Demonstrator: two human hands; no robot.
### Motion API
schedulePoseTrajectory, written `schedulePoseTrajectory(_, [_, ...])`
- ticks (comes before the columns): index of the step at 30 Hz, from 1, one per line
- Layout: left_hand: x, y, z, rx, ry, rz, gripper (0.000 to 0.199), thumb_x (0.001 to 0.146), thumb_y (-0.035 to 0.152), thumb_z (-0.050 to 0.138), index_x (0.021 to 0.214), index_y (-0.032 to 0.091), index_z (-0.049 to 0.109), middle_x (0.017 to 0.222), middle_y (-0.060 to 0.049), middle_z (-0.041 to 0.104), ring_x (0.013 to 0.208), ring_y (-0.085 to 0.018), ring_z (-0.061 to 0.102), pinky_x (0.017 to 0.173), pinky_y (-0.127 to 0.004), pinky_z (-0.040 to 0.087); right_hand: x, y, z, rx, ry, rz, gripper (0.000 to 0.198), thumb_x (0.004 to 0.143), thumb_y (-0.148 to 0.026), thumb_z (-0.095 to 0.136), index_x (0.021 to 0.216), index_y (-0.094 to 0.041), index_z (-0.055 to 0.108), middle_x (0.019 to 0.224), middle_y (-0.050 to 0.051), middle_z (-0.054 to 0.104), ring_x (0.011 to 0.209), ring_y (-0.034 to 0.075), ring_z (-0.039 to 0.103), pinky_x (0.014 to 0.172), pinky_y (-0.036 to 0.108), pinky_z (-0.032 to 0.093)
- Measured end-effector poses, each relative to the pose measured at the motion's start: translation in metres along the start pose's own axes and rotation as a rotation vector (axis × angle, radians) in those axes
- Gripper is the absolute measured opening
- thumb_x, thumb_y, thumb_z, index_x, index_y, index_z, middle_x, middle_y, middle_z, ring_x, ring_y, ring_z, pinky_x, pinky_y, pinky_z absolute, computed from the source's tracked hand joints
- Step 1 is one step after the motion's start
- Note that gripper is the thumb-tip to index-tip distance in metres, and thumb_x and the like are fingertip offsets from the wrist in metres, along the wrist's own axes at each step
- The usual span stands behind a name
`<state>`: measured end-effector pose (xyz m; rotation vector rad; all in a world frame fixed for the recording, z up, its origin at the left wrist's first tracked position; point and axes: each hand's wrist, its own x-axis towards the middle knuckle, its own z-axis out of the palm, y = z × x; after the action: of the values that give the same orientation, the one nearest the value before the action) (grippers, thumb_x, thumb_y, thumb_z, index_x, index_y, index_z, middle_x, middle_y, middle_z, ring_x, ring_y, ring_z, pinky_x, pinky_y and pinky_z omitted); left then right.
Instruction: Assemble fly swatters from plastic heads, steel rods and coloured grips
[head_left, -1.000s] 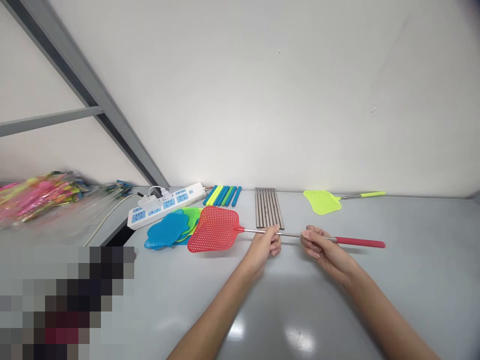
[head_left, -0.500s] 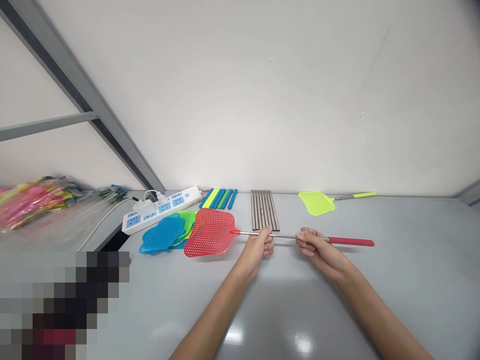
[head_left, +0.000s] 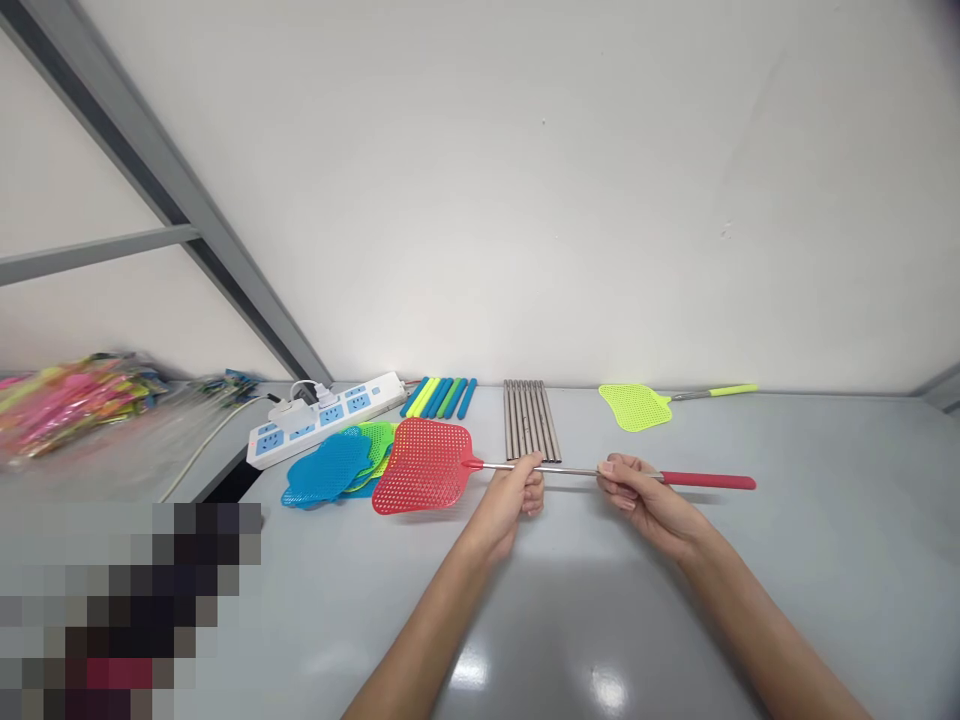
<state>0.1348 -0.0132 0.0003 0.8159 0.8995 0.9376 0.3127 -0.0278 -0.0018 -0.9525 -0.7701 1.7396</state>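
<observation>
Gripping the metal rod (head_left: 570,471) of a red fly swatter (head_left: 424,465) in the left hand (head_left: 517,497) with fingers curled around it; pinching the same rod just short of the red handle (head_left: 709,481) between thumb and fingers of the right hand (head_left: 637,495). Held raised over the grey tabletop (head_left: 825,560), near a row of metal tubes (head_left: 531,420), partly hiding stacked swatter heads (head_left: 326,468). With room rightward past the handle and on the near side, bounded behind by the wall (head_left: 555,200).
</observation>
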Motion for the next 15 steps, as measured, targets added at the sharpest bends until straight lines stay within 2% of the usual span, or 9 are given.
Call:
schedulePoseTrajectory(5, [0.000, 0.012, -0.018, 0.029, 0.106, 0.086, 0.039, 0.072, 0.035, 0.049, 0.051, 0.020, 0.020, 0.044, 0.009, 0.018, 0.037, -0.004, 0.018, 0.040, -0.020, 0.018, 0.001, -0.011, -0.019, 0.158, 0.146, -0.069, 0.035, 0.065, -0.015, 0.066, 0.045, -0.016, 0.038, 0.053, -0.006, 0.023, 0.045, 0.005, 0.022, 0.035, 0.017, 0.025])
schedulePoseTrajectory(7, [-0.001, 0.015, -0.022, 0.055, 0.075, 0.111, 0.039, 0.073, 0.036, 0.047, 0.051, 0.020, 0.020, 0.044, 0.009, 0.018, 0.038, -0.004, 0.020, 0.040, -0.020, 0.020, 0.003, -0.012, -0.024, 0.209, 0.176, -0.058, 0.032, 0.065, -0.013, 0.065, 0.047, -0.016, 0.040, 0.054, -0.006, 0.021, 0.045, 0.005, 0.022, 0.034, 0.015, 0.026])
schedulePoseTrajectory(10, [-0.002, 0.015, -0.021, 0.081, 0.068, 0.112, 0.039, 0.074, 0.036, 0.045, 0.051, 0.020, 0.020, 0.044, 0.009, 0.018, 0.037, -0.004, 0.021, 0.040, -0.020, 0.021, 0.005, -0.007, -0.026, 0.259, 0.173, -0.033, 0.026, 0.066, -0.011, 0.064, 0.051, -0.016, 0.044, 0.056, -0.005, 0.024, 0.046, 0.005, 0.025, 0.033, 0.013, 0.028])
schedulePoseTrajectory(15, [0.001, 0.011, -0.016, 0.073, 0.179, 0.115, 0.040, 0.074, 0.039, 0.045, 0.049, 0.020, 0.019, 0.041, 0.009, 0.018, 0.035, -0.004, 0.020, 0.039, -0.020, 0.020, 0.006, 0.000, -0.023, 0.241, 0.151, -0.015, 0.025, 0.067, -0.013, 0.064, 0.052, -0.016, 0.044, 0.056, -0.005, 0.027, 0.047, 0.006, 0.025, 0.034, 0.014, 0.029])
